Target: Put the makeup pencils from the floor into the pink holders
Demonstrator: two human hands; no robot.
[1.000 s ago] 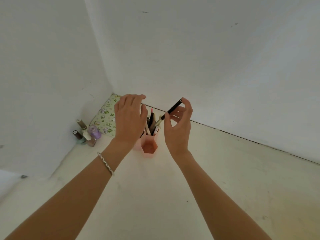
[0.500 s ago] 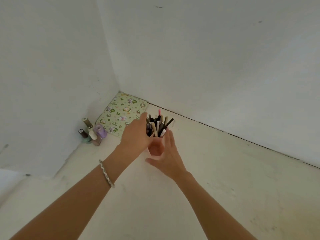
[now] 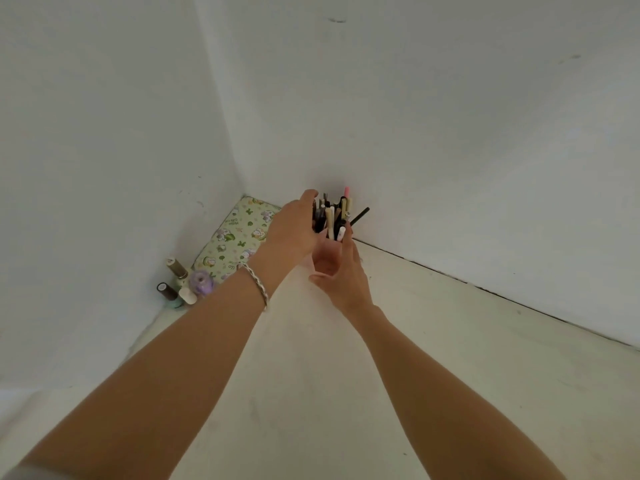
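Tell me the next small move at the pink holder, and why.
Probably tip the leaning black pencil inward with the right hand. It slants out past the other pencils standing in the pink holder, while the left hand rests against the bunch.

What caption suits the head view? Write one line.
Left hand curls round assorted makeup pencils standing in a pink plastic holder; right hand rests straight fingers against its front.
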